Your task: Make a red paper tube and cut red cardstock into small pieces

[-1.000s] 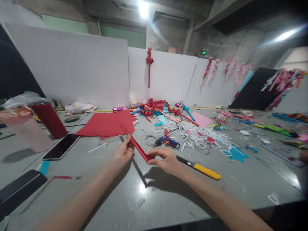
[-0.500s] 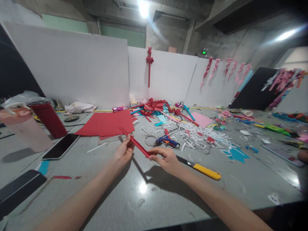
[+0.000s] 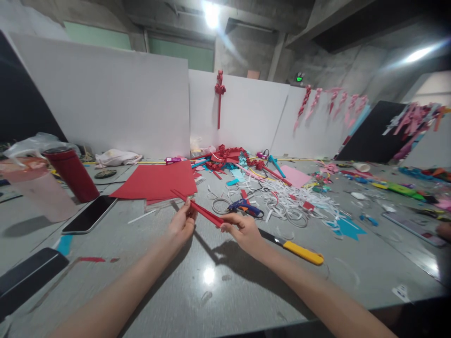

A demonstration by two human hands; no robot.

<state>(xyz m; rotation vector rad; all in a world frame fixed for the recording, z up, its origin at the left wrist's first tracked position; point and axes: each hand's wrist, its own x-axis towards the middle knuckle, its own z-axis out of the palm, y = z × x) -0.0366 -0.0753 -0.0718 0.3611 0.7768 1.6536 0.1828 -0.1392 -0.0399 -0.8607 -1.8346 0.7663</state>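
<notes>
A narrow folded red paper strip [image 3: 206,213] is held above the grey table, slanting down to the right. My left hand [image 3: 183,219] pinches it around its middle, and the strip's far end splits into two thin tips over the red sheets. At the near right end, my right hand [image 3: 241,230] grips it between thumb and fingers. Beyond my left hand lies a stack of red paper sheets [image 3: 158,178]. A yellow-handled utility knife [image 3: 303,252] rests just right of my right hand, and a blue glue gun [image 3: 244,206] lies behind it.
White paper scraps [image 3: 299,192] and rolled strips litter the table's middle. A phone [image 3: 89,214], a red bottle [image 3: 72,173] and a pink bottle [image 3: 42,188] stand or lie at left. White panels [image 3: 239,112] close off the back. Part of another person's hand [image 3: 444,230] shows at the right edge.
The red strip has turned slightly flatter, its right end rising a little with my right hand. Both hands keep their hold.
</notes>
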